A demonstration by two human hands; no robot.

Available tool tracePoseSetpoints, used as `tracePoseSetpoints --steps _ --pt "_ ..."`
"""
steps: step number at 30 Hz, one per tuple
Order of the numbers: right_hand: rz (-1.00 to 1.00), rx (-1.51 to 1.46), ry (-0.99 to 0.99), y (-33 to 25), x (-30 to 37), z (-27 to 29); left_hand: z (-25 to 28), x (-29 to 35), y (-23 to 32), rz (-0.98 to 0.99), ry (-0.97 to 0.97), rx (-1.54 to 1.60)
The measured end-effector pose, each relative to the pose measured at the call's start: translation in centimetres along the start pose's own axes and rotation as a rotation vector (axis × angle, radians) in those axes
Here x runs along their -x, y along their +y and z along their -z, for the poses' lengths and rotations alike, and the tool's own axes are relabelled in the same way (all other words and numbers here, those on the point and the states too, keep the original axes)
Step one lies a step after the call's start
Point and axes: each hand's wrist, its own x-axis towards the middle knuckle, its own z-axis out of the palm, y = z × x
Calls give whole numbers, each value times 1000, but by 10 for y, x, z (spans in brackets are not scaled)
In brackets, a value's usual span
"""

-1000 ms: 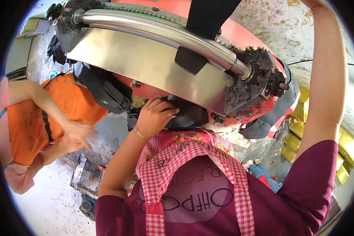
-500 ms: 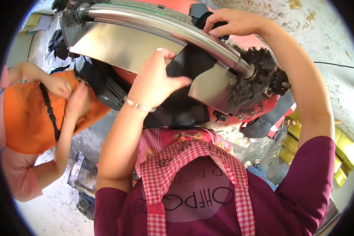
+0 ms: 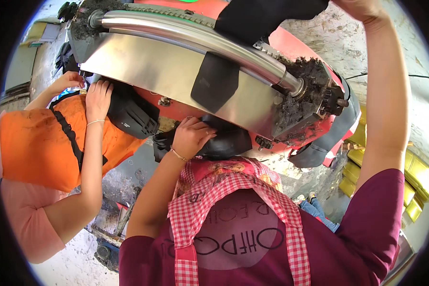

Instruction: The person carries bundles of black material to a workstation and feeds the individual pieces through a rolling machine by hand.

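My right hand (image 3: 360, 8) is raised at the upper right, partly cut off by the picture's edge. It is closed at the corner of a flat black sheet piece (image 3: 267, 19), which hangs over the far side of a steel roller (image 3: 186, 35). A second black piece (image 3: 216, 81) lies on the shiny metal plate (image 3: 143, 59) in front of the roller. Below that plate, my left hand (image 3: 193, 136) has its fingers bent together over the edge of a black stack (image 3: 229, 140) near my apron. What lies under its fingertips is partly hidden.
Dark residue (image 3: 300, 95) cakes the roller's right end, beside a black knob (image 3: 336, 100). At the left, a co-worker in an orange apron (image 3: 43, 148) has a hand (image 3: 98, 97) on other black pieces (image 3: 133, 112). Yellow-green items (image 3: 419, 181) are stacked at the right.
My right hand has moved up and right from the roller, drawing a black piece with it. My left hand has come down from above the plate to the black stack.
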Motion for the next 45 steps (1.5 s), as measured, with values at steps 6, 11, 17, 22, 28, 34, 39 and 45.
tracePoseSetpoints --steps 6,11,17,22,28,34,39,45 --pt "256 384 244 -42 2 5 67 -5 56 -110 119 193" --pt "454 1037 119 -9 -10 -3 108 -46 92 413 169 490" --pt "11 768 -378 89 -33 -74 115 -119 94 580 144 183" --pt "-315 479 -317 82 -17 -72 127 -62 72 481 -20 458" --pt "-204 -30 -169 52 -11 -34 53 -15 52 429 10 57" --pt "51 -120 52 -2 8 -14 4 -10 17 194 -255 -150" --pt "219 432 217 -41 7 1 53 -9 61 -138 -16 -317" --pt "235 907 218 -29 -8 -10 120 -41 99 214 63 339"
